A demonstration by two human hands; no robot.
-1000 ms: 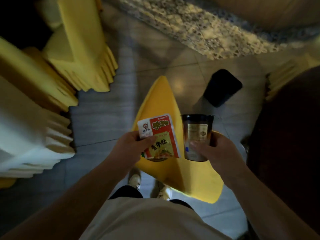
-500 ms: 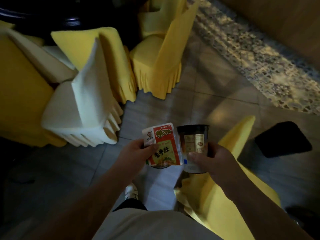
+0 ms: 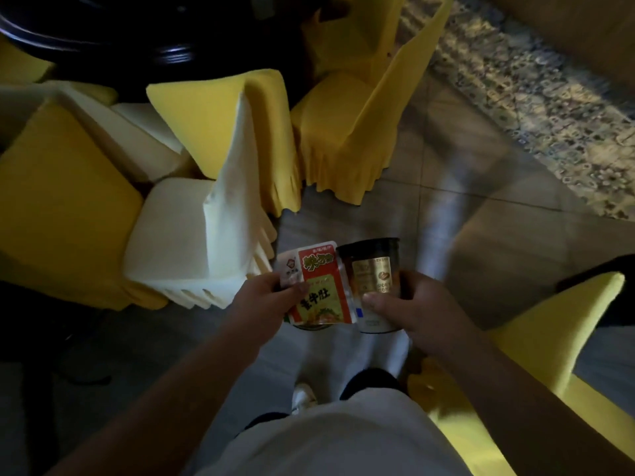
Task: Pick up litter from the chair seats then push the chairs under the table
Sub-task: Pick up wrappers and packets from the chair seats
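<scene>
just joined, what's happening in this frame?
A person stands among covered chairs holding litter in both hands. The left hand pinches a red snack packet; the right hand grips a dark cup. A cream chair and yellow chairs stand ahead by the dark table.

A red and yellow snack packet [image 3: 314,283], pinched at its left edge by the left hand [image 3: 264,304], carries large dark characters reading 金牛肚 on its yellow panel just right of the thumb; the stylised yellow brand lettering on the red band above the fingers and the small line of print along the top edge are too blurred to read. The gold label on the dark cup [image 3: 372,283], above the thumb of the right hand [image 3: 415,314], shows print too small to make out.
</scene>
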